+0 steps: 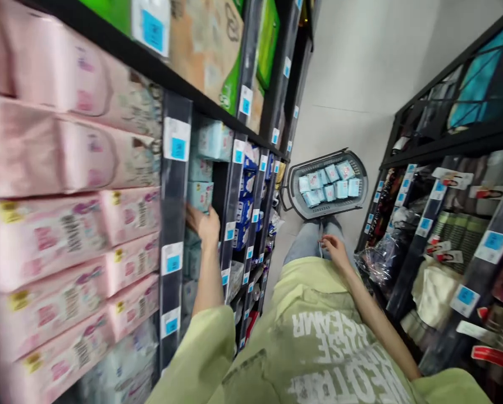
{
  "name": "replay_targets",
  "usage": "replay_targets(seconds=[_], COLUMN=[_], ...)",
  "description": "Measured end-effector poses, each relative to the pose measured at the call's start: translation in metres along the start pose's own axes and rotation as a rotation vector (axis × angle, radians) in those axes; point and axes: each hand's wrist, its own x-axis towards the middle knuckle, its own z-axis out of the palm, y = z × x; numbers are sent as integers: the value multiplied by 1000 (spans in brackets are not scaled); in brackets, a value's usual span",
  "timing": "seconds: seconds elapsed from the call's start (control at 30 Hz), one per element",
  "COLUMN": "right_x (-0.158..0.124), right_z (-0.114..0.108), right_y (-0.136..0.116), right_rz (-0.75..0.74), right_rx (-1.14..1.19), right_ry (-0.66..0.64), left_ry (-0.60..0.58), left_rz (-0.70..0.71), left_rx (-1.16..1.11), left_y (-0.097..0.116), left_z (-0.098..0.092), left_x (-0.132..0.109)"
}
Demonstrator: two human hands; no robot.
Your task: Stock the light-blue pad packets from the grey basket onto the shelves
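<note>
My left hand [205,224] reaches into a shelf bay on the left. Its thumb and fingers are at the lower part of a light blue pack [201,195] and appear closed around it; the fingertips are partly hidden. More light blue packs are stacked above it [215,140] and below the hand. My right hand [334,247] is in front of my waist with the fingers curled in, and whatever may be between them is too small to make out. Beyond my legs stands a grey shopping basket [314,212] holding several light blue packs [330,175].
A dark shelf post [175,224] with price tags stands left of the bay. Pink packs [66,235] fill the shelf nearest me, and dark blue packs [245,196] sit farther along. Racks of textiles [457,235] line the right side. Pale floor [344,67] runs between them.
</note>
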Motion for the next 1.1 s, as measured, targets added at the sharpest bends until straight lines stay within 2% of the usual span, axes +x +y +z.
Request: replay_targets(seconds=[0.07,0.1,0.13,0.2,0.27,0.3,0.37,0.43,0.57,0.67,0.77,0.9,1.0,1.1], right_x=[8,14,20,38,64,80,120,167,272,344,394,421,419,410], right_z=[-14,-22,-30,-44,-55,-59,-66,-69,-67,-56,-44,-35,-40,-51], right_y=[12,19,27,41,54,60,69,75,81,84,89,103,108,101], right_rz=[45,68,88,120,140,146,146,133,77,80,172,243,227,246], right_rx=[-5,-10,-20,-61,-131,-173,-260,-341,-479,-670,-910,-1073,-1015,-882], right_ry=[102,153,201,281,337,357,386,398,370,386,499,616,583,519], left_ry=[111,76,-26,-379,-727,-860,-1025,-1103,-1171,-1111,-1022,-952,-986,-1024], left_rz=[177,250,322,482,584,623,650,613,463,331,216,115,114,145], left_rx=[-24,-46,-88,-214,-326,-366,-440,-509,-592,-627,-636,-663,-677,-680], left_y=[11,18,25,42,56,62,69,71,69,66,63,67,73,78], left_z=[18,32,48,82,115,129,147,158,178,202,226,247,250,242], left_x=[-40,-64,-90,-141,-188,-208,-240,-260,-272,-266,-258,-256,-260,-264])
